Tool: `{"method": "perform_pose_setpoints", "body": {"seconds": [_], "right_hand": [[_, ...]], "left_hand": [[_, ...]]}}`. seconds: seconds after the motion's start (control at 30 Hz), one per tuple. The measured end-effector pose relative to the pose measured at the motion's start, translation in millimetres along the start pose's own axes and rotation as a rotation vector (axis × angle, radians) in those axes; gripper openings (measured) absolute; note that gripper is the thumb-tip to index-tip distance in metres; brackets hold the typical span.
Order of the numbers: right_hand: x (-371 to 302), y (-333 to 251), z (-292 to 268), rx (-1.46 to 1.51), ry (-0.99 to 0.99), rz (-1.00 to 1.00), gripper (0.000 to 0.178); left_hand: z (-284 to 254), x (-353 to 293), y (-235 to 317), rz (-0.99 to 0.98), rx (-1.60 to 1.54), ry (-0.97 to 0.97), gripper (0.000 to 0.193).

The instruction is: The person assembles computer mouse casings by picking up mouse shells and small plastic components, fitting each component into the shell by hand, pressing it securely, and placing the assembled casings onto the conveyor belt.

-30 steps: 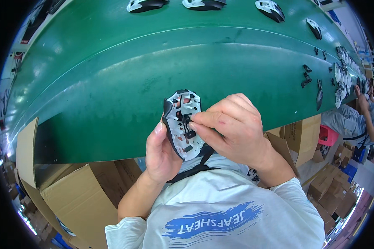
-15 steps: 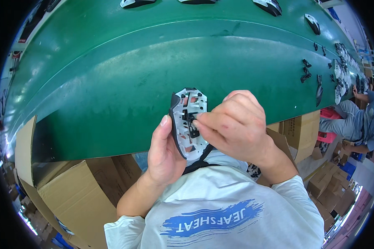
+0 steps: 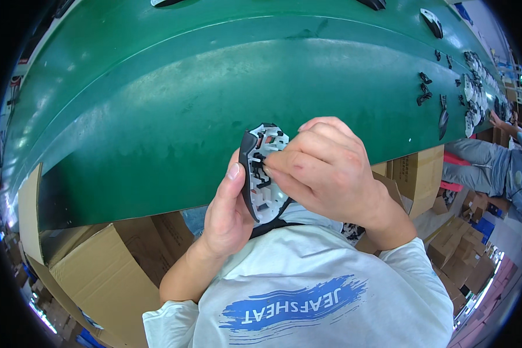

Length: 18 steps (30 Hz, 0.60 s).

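My left hand [image 3: 225,213] is wrapped round the side of a computer mouse shell [image 3: 268,202], black along its edge and white inside, its hollow inner side facing up. The thumb presses on the black edge. Inside the shell sits a small black plastic part [image 3: 261,176] among white posts. My right hand [image 3: 330,165] is closed in a pinch over that part, thumb and forefinger at its right side. Those fingers hide some of the part, so how it is seated cannot be made out.
The green bench [image 3: 156,133] spans the view. Black plastic pieces [image 3: 425,87] and a heap of white and black shells [image 3: 474,95] lie at right. Another mouse shell [image 3: 431,23] lies farther off. Open cardboard boxes [image 3: 107,272] stand below the bench edge. A co-worker [image 3: 493,165] sits at far right.
The mouse shell has been tilted, showing more of its black side. My right fingers remain at the black part and have shifted slightly left. The whole view has moved a little.
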State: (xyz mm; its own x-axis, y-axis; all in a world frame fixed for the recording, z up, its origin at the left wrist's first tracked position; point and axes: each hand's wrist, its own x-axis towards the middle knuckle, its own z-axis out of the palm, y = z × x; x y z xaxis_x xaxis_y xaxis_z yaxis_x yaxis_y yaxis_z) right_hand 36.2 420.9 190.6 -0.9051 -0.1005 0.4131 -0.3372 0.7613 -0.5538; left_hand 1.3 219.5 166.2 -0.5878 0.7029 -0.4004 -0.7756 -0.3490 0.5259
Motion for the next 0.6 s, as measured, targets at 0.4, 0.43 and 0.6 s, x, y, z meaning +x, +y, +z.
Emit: {"method": "perform_pose_setpoints", "body": {"seconds": [0.4, 0.43, 0.6], "right_hand": [[-12, -6, -9, -0.075, 0.015, 0.042, 0.037], [-14, -7, -11, -0.074, 0.016, 0.044, 0.037], [-16, -8, -15, -0.152, -0.113, 0.035, 0.048]], "left_hand": [[0, 3, 2, 0.020, -0.150, -0.014, 0.066], [-1, 3, 2, 0.017, -0.149, -0.013, 0.066], [-4, 5, 1, 0.017, -0.293, -0.102, 0.066]]}}
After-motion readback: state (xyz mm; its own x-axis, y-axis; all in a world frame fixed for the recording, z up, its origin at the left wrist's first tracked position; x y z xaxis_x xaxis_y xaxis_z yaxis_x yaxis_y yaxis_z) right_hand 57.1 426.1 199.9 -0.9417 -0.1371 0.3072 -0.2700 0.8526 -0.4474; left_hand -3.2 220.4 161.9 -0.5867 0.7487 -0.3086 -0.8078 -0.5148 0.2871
